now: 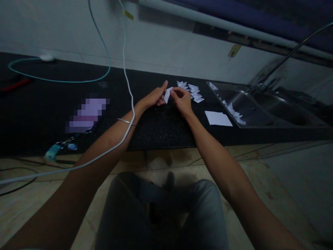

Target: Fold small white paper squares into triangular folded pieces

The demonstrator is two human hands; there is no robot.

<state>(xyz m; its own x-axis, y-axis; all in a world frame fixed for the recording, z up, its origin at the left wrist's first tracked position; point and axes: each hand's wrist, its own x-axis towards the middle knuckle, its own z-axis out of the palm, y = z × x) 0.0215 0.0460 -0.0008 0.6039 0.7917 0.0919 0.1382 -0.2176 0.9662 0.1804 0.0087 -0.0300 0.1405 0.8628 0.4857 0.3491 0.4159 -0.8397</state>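
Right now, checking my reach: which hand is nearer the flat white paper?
Right: your right hand is left of the flat white paper; your left hand is farther left.

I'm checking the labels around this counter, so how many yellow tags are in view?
2. The first tag is near the top, by the white cable; the second tag is against the wall, above the sink. Dim areas might hide more.

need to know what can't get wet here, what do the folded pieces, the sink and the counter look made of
Folded pieces: likely plain white paper, matte, with crisp creased points. Sink: probably stainless steel, grey with soft shiny reflections. Counter: dark speckled stone, perhaps granite, though laminate is possible.
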